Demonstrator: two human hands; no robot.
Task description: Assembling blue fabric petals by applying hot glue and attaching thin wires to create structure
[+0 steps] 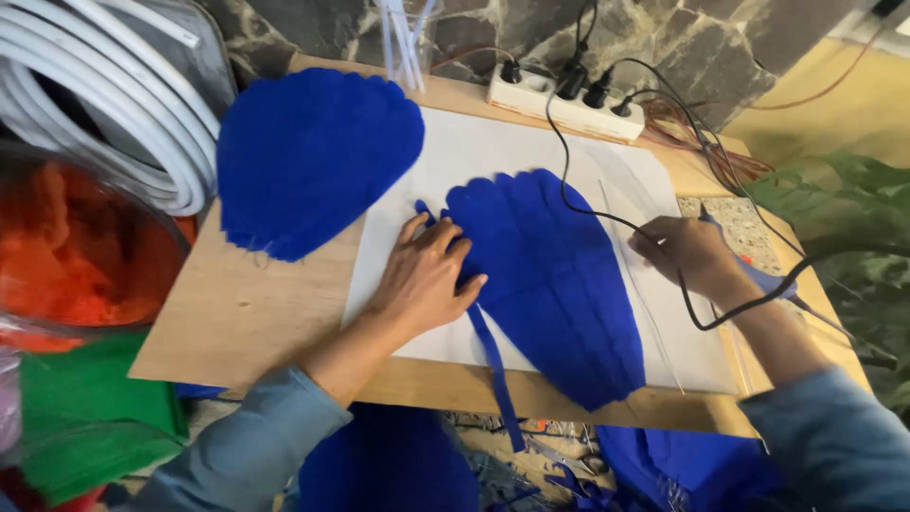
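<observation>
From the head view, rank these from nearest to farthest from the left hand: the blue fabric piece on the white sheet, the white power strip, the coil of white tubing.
From the left hand:
1. Blue fabric piece on the white sheet: under its fingers, just to the right.
2. White power strip: at the table's far edge, to the right.
3. Coil of white tubing: off the table, far left.

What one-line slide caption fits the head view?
Left hand presses a blue fabric piece on white paper; right hand holds a corded tool.
</observation>
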